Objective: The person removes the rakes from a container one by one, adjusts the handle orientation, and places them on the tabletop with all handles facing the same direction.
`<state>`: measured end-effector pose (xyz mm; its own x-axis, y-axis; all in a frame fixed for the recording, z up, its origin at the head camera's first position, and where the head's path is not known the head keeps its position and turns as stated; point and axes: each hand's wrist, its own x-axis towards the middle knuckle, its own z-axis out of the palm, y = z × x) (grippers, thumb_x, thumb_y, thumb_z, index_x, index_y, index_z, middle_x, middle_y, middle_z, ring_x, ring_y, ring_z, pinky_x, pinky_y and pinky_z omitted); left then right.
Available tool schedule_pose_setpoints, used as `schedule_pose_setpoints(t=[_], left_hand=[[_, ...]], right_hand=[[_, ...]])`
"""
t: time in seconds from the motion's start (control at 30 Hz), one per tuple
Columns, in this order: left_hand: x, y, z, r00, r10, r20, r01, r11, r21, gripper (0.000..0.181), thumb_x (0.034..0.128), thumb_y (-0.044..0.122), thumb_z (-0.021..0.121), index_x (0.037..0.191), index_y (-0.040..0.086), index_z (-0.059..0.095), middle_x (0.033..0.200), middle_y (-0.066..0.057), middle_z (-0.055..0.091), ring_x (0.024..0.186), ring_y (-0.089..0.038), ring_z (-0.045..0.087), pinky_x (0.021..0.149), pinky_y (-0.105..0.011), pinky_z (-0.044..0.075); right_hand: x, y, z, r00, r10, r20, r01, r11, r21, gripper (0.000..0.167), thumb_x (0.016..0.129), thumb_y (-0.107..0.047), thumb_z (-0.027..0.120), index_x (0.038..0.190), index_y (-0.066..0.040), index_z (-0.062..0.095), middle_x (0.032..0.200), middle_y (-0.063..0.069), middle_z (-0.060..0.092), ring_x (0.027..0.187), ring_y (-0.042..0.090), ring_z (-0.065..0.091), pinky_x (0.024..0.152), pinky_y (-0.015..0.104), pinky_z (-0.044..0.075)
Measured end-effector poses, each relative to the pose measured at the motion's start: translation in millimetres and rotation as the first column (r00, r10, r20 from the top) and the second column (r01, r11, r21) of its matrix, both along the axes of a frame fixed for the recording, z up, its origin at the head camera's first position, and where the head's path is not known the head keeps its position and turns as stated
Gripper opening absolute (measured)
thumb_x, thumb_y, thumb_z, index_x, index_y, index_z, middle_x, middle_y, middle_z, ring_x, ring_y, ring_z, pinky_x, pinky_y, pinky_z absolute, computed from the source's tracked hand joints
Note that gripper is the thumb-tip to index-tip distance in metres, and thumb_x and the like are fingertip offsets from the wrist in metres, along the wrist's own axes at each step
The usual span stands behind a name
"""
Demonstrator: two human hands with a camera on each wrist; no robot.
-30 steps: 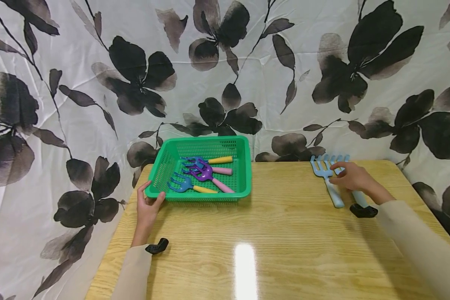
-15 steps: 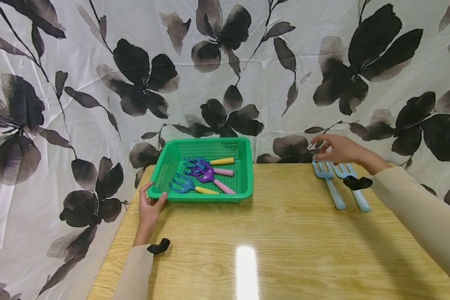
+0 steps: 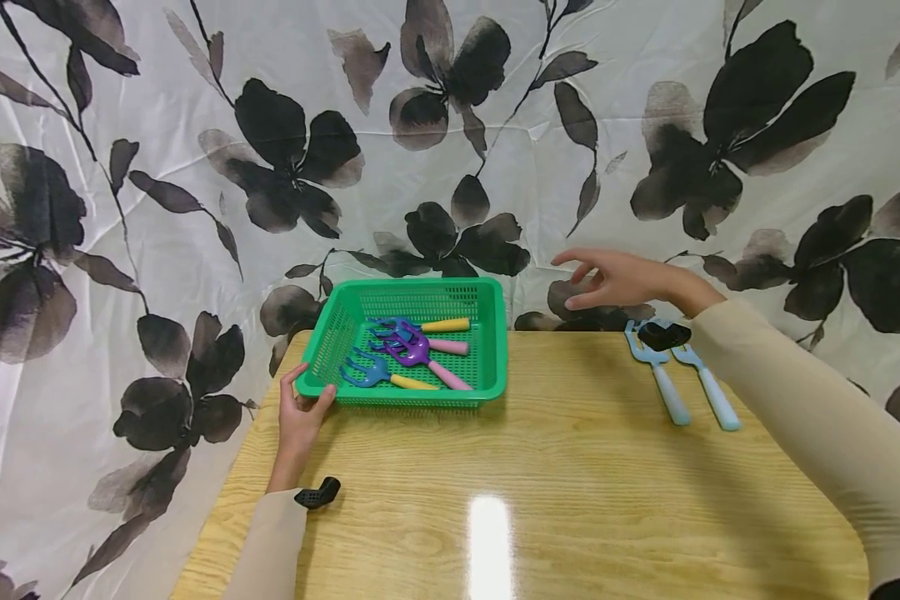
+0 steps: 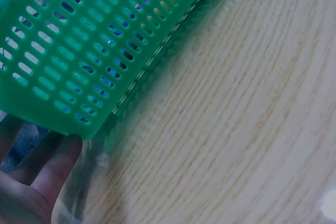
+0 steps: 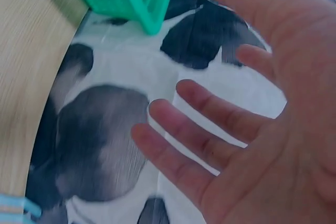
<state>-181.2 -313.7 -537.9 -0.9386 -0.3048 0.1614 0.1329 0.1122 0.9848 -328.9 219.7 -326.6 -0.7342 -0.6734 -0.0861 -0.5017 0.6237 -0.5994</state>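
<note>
My left hand (image 3: 300, 425) grips the near left corner of a green perforated basket (image 3: 401, 397), thumb at the front side and fingers round the left. In the left wrist view, fingertips touch the corner of the basket wall (image 4: 58, 72). Several toy hand rakes lie inside, among them a purple one with a pink handle (image 3: 450, 377) and a blue one with a yellow handle (image 3: 414, 382). My right hand (image 3: 617, 279) hangs in the air between basket and light blue forks, holding nothing; its fingers are spread and relaxed in the right wrist view.
Two light blue garden forks, a left one (image 3: 671, 396) and a right one (image 3: 718, 402), lie side by side at the table's back right, partly under my right wrist. The wooden table (image 3: 570, 483) ends against a floral cloth (image 3: 570, 192) at the back.
My right hand has lifted off the right light blue fork and moved left through the air towards the basket. The left hand stays at the basket's corner.
</note>
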Motion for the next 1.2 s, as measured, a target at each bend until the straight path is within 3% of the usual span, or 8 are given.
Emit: schedule_pose_setpoints(t=[0.27,0.43,0.53,0.7,0.9,1.0,1.1,1.2], left_hand=[[0.3,0.5,1.9,1.000,0.004,0.009,-0.004,1.000,-0.007,0.067,0.1006,0.015,0.069,0.156,0.020,0.031,0.137,-0.026,0.056,0.107,-0.004,0.065,0.085,-0.016,0.052],[-0.5,-1.9,4.3,1.000,-0.009,0.019,0.009,1.000,0.011,0.070,0.1001,0.014,0.069,0.157,0.019,0.030,0.142,-0.025,0.054,0.108,-0.003,0.064,0.086,-0.016,0.052],[3.5,1.1,12.7,0.999,-0.027,0.018,0.027,1.000,0.009,0.071,0.0998,0.014,0.069,0.158,0.015,0.028,0.143,-0.028,0.053,0.107,-0.003,0.064,0.086,-0.016,0.052],[11.4,9.9,26.6,0.999,-0.038,0.010,0.038,0.999,-0.001,0.071,0.0995,0.013,0.069,0.157,0.010,0.028,0.140,-0.029,0.053,0.106,-0.004,0.064,0.085,-0.017,0.052],[10.0,12.0,27.8,0.999,-0.039,0.004,0.039,0.999,-0.021,0.070,0.0988,0.014,0.071,0.156,0.011,0.030,0.138,-0.026,0.055,0.106,-0.005,0.064,0.083,-0.018,0.053],[10.1,11.4,27.2,0.999,-0.040,-0.004,0.040,0.999,-0.020,0.071,0.0986,0.014,0.071,0.156,0.011,0.030,0.138,-0.026,0.055,0.106,-0.004,0.064,0.084,-0.018,0.053],[10.8,10.0,26.5,0.999,-0.035,-0.003,0.035,0.999,-0.025,0.071,0.0984,0.015,0.072,0.157,0.012,0.031,0.139,-0.025,0.056,0.106,-0.004,0.064,0.084,-0.018,0.053],[11.8,8.3,26.2,1.000,-0.030,0.001,0.030,0.999,-0.025,0.071,0.0984,0.016,0.072,0.156,0.013,0.031,0.139,-0.025,0.056,0.106,-0.004,0.064,0.084,-0.018,0.053]], right_hand=[[-8.2,-56,-2.8,0.997,0.068,0.019,-0.069,0.998,0.014,0.083,0.095,-0.032,0.077,0.160,-0.022,0.028,0.146,0.023,0.051,0.121,0.037,0.063,0.096,0.055,0.052],[-14.0,-96,-4.9,0.988,0.111,0.104,-0.109,0.994,-0.021,0.088,0.095,-0.034,0.076,0.163,-0.025,0.020,0.151,0.021,0.045,0.130,0.040,0.056,0.100,0.055,0.050],[-18.0,-118,-9.6,0.980,0.138,0.140,-0.135,0.990,-0.032,0.090,0.095,-0.036,0.077,0.163,-0.028,0.018,0.152,0.018,0.044,0.128,0.035,0.058,0.100,0.051,0.050],[-26.3,-154,-25.1,0.968,0.194,0.157,-0.196,0.981,-0.001,0.091,0.095,-0.037,0.076,0.164,-0.027,0.017,0.151,0.018,0.045,0.122,0.032,0.063,0.102,0.048,0.050],[-29.5,-184,-47.2,0.961,0.204,0.185,-0.211,0.977,0.021,0.090,0.094,-0.034,0.078,0.162,-0.025,0.020,0.149,0.017,0.050,0.124,0.033,0.061,0.102,0.047,0.049],[-29.7,-195,-58.9,0.945,0.182,0.272,-0.191,0.982,0.009,0.088,0.094,-0.032,0.078,0.161,-0.027,0.021,0.152,0.019,0.046,0.126,0.034,0.058,0.100,0.051,0.051],[-28.8,-206,-69.5,0.923,0.159,0.350,-0.172,0.985,0.008,0.086,0.095,-0.029,0.077,0.160,-0.027,0.021,0.153,0.022,0.044,0.116,0.027,0.062,0.095,0.055,0.054],[-27.9,-215,-80.0,0.895,0.135,0.426,-0.154,0.988,0.012,0.084,0.096,-0.024,0.076,0.159,-0.027,0.021,0.152,0.023,0.044,0.083,0.018,0.056,0.079,0.045,0.056]])
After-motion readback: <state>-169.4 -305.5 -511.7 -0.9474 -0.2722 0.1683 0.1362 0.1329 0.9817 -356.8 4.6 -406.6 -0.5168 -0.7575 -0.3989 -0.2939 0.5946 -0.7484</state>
